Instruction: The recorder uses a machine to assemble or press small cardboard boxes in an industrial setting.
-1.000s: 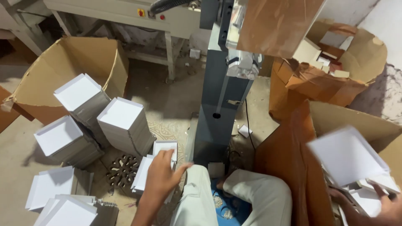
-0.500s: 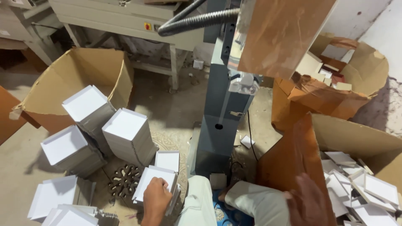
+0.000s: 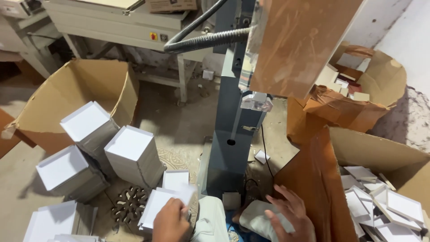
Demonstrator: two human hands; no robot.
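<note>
Left hand (image 3: 171, 220) lies curled on the low stack of flat white cardboard trays (image 3: 166, 199) by the knee, pinching the top one, handy beside the grey upright machine column (image 3: 233, 134). Right hand (image 3: 289, 217), fingers spread and empty, hovers beside the open brown carton of loose white trays (image 3: 380, 157).

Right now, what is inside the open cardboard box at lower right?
The cardboard box holds a loose jumble of shallow white trays. Anything beneath them, and the box bottom, is covered.
</note>
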